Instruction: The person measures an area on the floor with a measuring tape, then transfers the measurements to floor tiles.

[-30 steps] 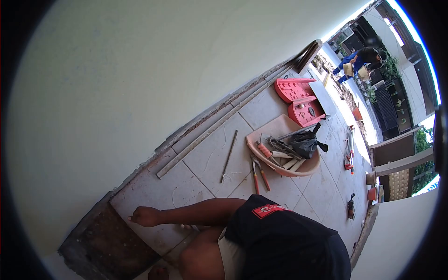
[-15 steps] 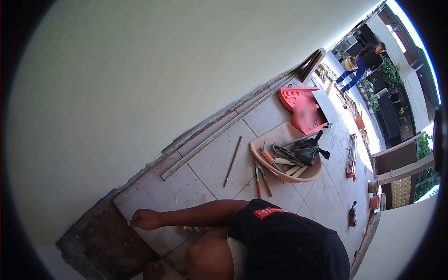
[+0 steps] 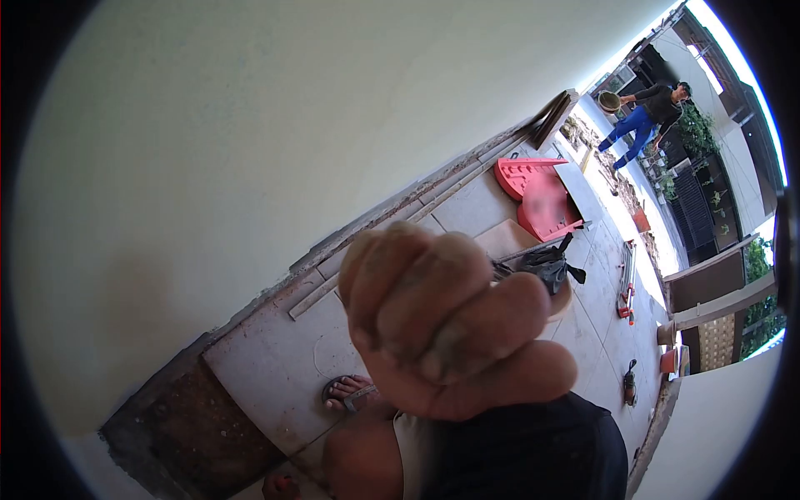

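Observation:
Close in front of the camera, my right hand [image 3: 442, 325] is curled into a fist, its fingers folded and thumb alongside. Whatever lies inside the fist, if anything, is hidden. At the bottom edge, my left hand [image 3: 282, 486] shows only in part, its fingers bent round something small and reddish that I cannot make out. It is close to a dark, untiled patch of floor [image 3: 192, 425] at the foot of the wall. My bent knee [image 3: 360, 458] and a sandalled foot [image 3: 346, 390] are beside it. Behind the fist, a pinkish tub [image 3: 508, 237] is partly covered; a black plastic bag [image 3: 550, 265] sits in it.
A pale wall [image 3: 250, 125] rises along the left. On the tiled floor lie a red plastic piece [image 3: 546, 204], a red-and-grey long tool [image 3: 627, 283] and a dark corded object [image 3: 630, 383]. Farther off, a person [image 3: 646, 117] in blue trousers holds a bucket [image 3: 609, 102].
My right hand has risen from beside the dark floor patch to just before the camera, hiding the pliers-like tool and most of the tub. The distant person's bucket has swung outward.

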The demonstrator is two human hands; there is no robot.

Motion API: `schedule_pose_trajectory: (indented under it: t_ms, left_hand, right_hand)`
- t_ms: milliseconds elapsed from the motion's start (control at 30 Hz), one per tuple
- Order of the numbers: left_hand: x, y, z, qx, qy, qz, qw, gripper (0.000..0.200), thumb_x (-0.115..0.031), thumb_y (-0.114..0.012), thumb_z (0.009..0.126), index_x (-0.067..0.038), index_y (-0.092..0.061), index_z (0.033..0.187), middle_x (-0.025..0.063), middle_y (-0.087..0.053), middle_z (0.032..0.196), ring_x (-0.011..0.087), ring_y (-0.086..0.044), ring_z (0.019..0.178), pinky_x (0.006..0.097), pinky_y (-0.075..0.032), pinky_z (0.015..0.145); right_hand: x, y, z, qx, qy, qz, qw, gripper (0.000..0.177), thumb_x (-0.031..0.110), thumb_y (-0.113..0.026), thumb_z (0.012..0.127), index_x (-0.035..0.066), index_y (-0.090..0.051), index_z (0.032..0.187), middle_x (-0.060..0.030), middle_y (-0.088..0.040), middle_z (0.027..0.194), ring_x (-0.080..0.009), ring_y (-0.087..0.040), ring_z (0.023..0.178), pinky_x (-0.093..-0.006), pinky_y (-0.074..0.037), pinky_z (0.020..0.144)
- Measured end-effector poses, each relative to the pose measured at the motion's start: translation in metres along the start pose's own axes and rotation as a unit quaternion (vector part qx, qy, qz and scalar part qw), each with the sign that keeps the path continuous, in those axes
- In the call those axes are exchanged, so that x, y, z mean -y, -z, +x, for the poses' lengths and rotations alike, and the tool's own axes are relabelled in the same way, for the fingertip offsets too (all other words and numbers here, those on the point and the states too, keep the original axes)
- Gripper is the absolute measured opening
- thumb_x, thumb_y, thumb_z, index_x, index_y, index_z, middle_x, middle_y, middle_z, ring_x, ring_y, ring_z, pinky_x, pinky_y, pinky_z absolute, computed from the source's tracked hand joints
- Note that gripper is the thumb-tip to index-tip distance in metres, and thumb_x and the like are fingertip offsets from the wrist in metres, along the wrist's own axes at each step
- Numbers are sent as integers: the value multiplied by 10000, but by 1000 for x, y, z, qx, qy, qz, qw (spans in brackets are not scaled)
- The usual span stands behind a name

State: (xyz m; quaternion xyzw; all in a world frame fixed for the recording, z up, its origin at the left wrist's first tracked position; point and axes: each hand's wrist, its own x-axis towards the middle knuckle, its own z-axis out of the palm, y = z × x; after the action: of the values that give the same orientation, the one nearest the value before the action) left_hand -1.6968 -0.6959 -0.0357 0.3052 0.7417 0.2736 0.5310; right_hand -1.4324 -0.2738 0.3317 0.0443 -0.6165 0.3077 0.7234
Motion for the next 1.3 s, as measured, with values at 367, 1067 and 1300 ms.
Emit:
schedule_pose_trajectory:
  t_ms: [367,1067,1300]
  left_hand:
    - [-23,16,5,-45,-66,72,994,265,-271,-627,965,-17,-658,1037,16,-577,746,116,-534,659,293,-463,595]
    - [-39,3,-27,-35,27,91,995,530,-520,-743,749,-70,-657,1017,138,-657,1000,312,-657,942,420,-508,815]
    - [-49,-6,-23,-89,19,25,996,537,-543,-765,770,-74,-649,1005,124,-672,921,281,-666,888,397,-505,771]
  right_hand:
    - [-17,-42,-38,17,-93,106,990,362,195,-393,1082,18,-432,768,-61,-406,634,-238,-420,518,-381,-353,515]
    - [-65,-91,-153,356,-526,-25,772,439,352,-373,1097,80,-456,761,-3,-412,601,-81,-321,526,-255,-285,476]
    - [-71,-111,-199,544,-568,-40,616,393,310,-498,1061,30,-524,788,-23,-523,626,-113,-481,592,-285,-402,571]
